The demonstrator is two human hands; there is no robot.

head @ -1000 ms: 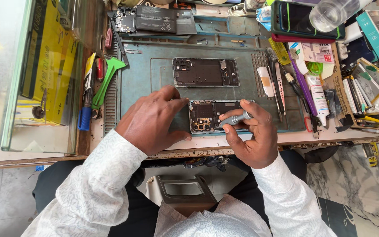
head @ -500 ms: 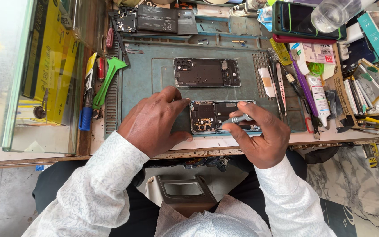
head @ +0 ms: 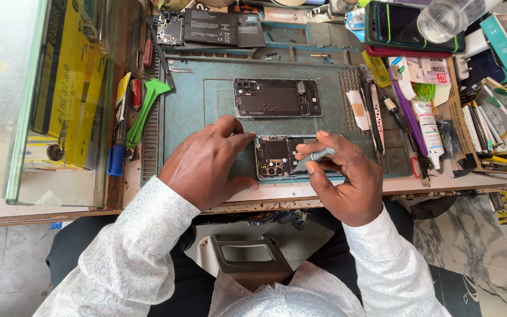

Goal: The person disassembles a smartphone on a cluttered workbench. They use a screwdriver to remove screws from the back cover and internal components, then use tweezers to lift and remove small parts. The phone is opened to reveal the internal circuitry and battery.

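Opened black smartphone with its back removed (head: pixel 280 157) lies flat on the teal rubber work mat (head: pixel 206 105), close to the mat's near edge and about midway along it, circuit board and camera modules facing up. Compared with a second ago it has barely shifted; the right hand (head: pixel 347 182) has drawn slightly back toward the near edge, and the small grey-handled screwdriver (head: pixel 315 157) now lies more level, its tip over the phone's middle. That hand pinches the screwdriver between thumb and forefinger, the other fingers curled loosely, and it covers the phone's right end. The left hand (head: pixel 206 161) rests just left of the phone, fingers spread, with the fingertips touching the phone's upper left corner and the thumb near its lower left corner; it holds nothing else.

Farther up the mat, a second black phone frame (head: pixel 277 97) lies parallel, well apart from the hands and unmoved. Along the mat's right edge lie a white glue tube (head: pixel 429 132) and slim tools. At the far left corner sits a flat black battery (head: pixel 212 26). A green plastic pry tool (head: pixel 145 108) lies beyond the left edge.
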